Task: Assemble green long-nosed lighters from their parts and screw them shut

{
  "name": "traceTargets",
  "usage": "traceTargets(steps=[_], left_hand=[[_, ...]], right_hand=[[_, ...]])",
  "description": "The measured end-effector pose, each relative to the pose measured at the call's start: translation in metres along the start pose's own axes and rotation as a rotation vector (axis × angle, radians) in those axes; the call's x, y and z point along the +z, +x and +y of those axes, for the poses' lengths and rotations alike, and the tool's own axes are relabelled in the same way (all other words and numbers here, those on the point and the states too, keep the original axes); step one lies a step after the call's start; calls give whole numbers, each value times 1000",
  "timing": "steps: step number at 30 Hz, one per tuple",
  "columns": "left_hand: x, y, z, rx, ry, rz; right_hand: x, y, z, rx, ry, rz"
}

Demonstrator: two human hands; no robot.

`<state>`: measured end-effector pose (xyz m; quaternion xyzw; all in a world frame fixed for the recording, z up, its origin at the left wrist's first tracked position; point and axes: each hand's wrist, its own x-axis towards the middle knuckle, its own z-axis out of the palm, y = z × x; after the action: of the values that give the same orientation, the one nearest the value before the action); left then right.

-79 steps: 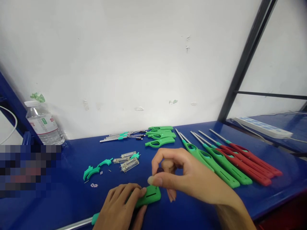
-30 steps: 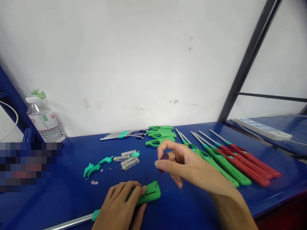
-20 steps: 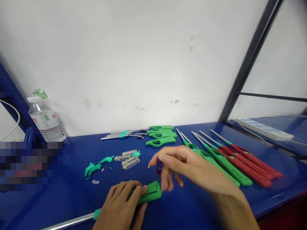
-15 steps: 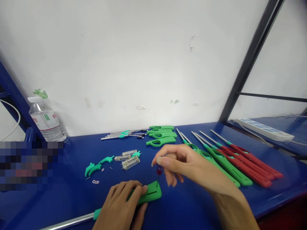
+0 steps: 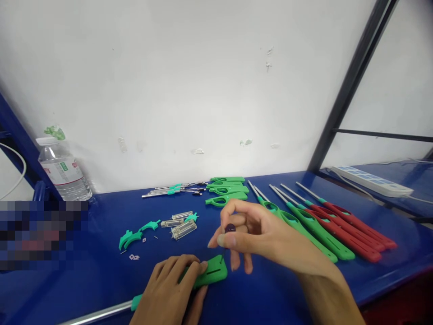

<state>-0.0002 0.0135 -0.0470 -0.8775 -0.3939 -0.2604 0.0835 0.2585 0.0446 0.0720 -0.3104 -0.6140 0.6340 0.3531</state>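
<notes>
Under my left hand (image 5: 174, 286) lies a green long-necked lighter (image 5: 213, 272), gripped by its handle, with its metal tube pointing to the lower left. My right hand (image 5: 253, 232) pinches a small screwdriver (image 5: 230, 228) by its dark purple handle between thumb and fingers. The screwdriver's thin shaft reaches down to the far corner of the lighter's handle end; the tip itself is too small to make out. Behind my hands lie several clear fuel tanks (image 5: 184, 229) and teal triggers (image 5: 133, 239).
Several green handle shells (image 5: 227, 198) and metal lighter tubes (image 5: 160, 193) lie near the wall. Green lighters (image 5: 317, 229) and red lighters (image 5: 358, 230) are lined up on the right. A water bottle (image 5: 66, 171) stands at left, and a power strip (image 5: 372, 180) is at far right.
The fingers of my right hand have turned and shifted on the screwdriver, whose handle top now shows. My left hand and the lighter have stayed nearly still.
</notes>
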Motion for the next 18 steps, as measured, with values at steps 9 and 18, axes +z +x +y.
traceTargets(steps=[9, 18], left_hand=[[-1, 0, 1, 0, 0, -14], [1, 1, 0, 3, -4, -8]], right_hand=[[-4, 0, 3, -99, -74, -36], [0, 1, 1, -25, -101, 213]])
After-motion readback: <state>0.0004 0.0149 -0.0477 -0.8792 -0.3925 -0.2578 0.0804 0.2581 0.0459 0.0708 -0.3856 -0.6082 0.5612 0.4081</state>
